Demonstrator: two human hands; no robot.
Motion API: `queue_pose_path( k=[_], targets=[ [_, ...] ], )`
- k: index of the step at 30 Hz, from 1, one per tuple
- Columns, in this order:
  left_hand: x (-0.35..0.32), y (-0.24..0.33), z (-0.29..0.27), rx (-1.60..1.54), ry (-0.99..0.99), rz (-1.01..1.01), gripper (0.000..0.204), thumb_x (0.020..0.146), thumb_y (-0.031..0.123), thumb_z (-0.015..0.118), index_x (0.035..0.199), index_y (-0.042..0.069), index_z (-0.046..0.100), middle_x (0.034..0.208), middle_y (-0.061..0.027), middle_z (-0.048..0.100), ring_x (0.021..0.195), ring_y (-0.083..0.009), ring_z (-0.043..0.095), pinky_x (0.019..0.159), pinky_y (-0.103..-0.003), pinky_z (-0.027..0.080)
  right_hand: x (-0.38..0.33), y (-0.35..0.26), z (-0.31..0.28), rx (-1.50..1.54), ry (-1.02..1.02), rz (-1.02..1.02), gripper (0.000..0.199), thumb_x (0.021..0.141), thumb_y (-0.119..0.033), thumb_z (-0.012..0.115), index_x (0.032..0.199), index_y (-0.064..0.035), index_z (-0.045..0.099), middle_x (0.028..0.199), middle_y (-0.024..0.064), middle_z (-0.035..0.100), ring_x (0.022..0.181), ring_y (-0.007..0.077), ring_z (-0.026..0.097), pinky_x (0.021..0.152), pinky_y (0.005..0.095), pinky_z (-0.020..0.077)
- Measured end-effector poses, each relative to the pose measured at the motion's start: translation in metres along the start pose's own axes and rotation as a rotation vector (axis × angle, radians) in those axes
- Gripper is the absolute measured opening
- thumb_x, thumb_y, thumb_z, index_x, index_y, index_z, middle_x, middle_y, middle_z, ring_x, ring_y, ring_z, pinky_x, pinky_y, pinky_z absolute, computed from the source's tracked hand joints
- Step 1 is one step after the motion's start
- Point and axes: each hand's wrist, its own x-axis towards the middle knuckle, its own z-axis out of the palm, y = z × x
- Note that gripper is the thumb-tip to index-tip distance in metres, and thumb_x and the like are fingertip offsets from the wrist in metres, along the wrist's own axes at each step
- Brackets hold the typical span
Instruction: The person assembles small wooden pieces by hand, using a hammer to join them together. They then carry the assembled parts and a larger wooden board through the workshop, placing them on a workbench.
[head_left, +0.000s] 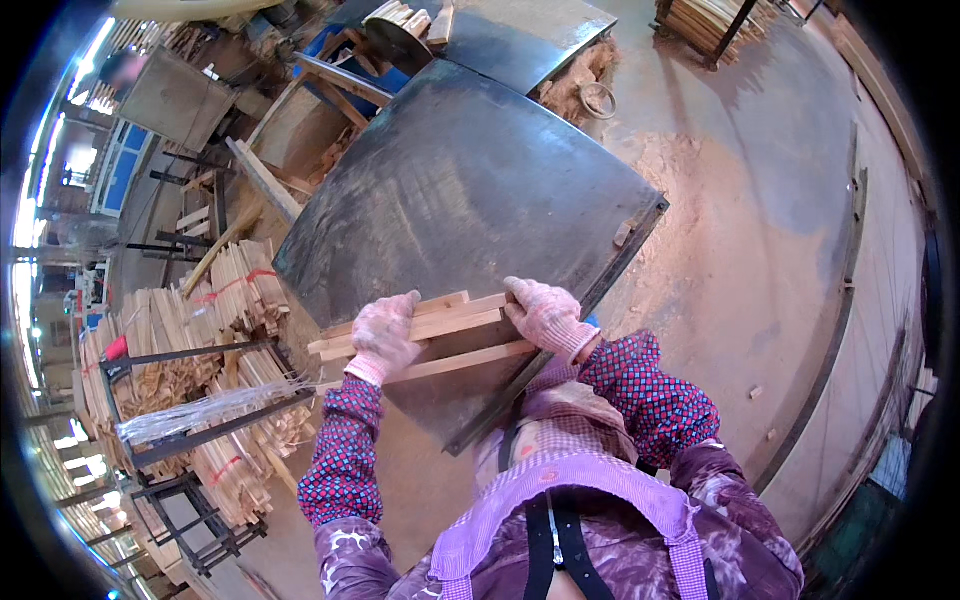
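A few pale wooden strips (455,324) lie side by side over the near edge of a dark metal table (480,170). My left hand (385,335), in a pinkish work glove, is closed over them toward their left ends. At their right ends my right hand (548,312), gloved alike, is closed with its fingers bent over the wood. The nearest strip (465,362) sits slightly apart from the others, closer to my body. Parts of the strips under my left hand are hidden.
Bundles of wooden strips (240,285) with red ties are stacked at the left, by a black metal rack (190,440) with clear plastic wrap. A round dark disc (398,46) stands beyond the table. A small wood block (623,234) sits near its right edge. Sawdust (660,190) covers the floor.
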Motion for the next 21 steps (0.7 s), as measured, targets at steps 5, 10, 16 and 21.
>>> queue_pose_path(
  k=[5, 10, 16, 21],
  targets=[
    [0.0, 0.009, -0.001, 0.055, 0.105, 0.055, 0.08, 0.068, 0.041, 0.081, 0.134, 0.008, 0.049, 0.123, -0.0107, 0.06, 0.116, -0.0293, 0.057, 0.1, -0.042, 0.044, 0.0, -0.006, 0.032, 0.228, 0.014, 0.05, 0.04, 0.091, -0.021, 0.054, 0.125, -0.001, 0.052, 0.112, 0.025, 0.064, 0.104, 0.0428, 0.062, 0.087, 0.0483, 0.0511],
    [0.002, 0.005, -0.002, 0.15, 0.283, 0.154, 0.076, 0.066, 0.042, 0.082, 0.129, 0.01, 0.054, 0.117, -0.0117, 0.064, 0.11, -0.0314, 0.061, 0.096, -0.043, 0.047, 0.004, -0.039, 0.041, 0.395, -0.016, 0.16, 0.039, 0.091, -0.015, 0.054, 0.129, -0.005, 0.052, 0.108, 0.0257, 0.065, 0.103, 0.0444, 0.062, 0.086, 0.0483, 0.0514],
    [0.012, -0.005, 0.004, -0.005, -0.114, -0.073, 0.074, 0.062, 0.039, 0.086, 0.124, 0.011, 0.056, 0.115, -0.0112, 0.064, 0.109, -0.0304, 0.062, 0.094, -0.042, 0.05, -0.009, -0.044, 0.026, 0.495, 0.032, 0.143, 0.041, 0.091, -0.018, 0.054, 0.13, -0.0054, 0.051, 0.11, 0.0263, 0.065, 0.104, 0.0442, 0.061, 0.087, 0.0486, 0.0506],
    [-0.001, 0.001, -0.009, -0.088, -0.008, -0.057, 0.069, 0.061, 0.038, 0.087, 0.121, 0.017, 0.059, 0.113, -0.0101, 0.065, 0.107, -0.0316, 0.063, 0.092, -0.043, 0.051, -0.033, -0.031, -0.024, 0.516, 0.074, 0.152, 0.044, 0.092, -0.016, 0.055, 0.134, -0.003, 0.053, 0.12, 0.0255, 0.063, 0.112, 0.0404, 0.061, 0.093, 0.0435, 0.05]
  ],
)
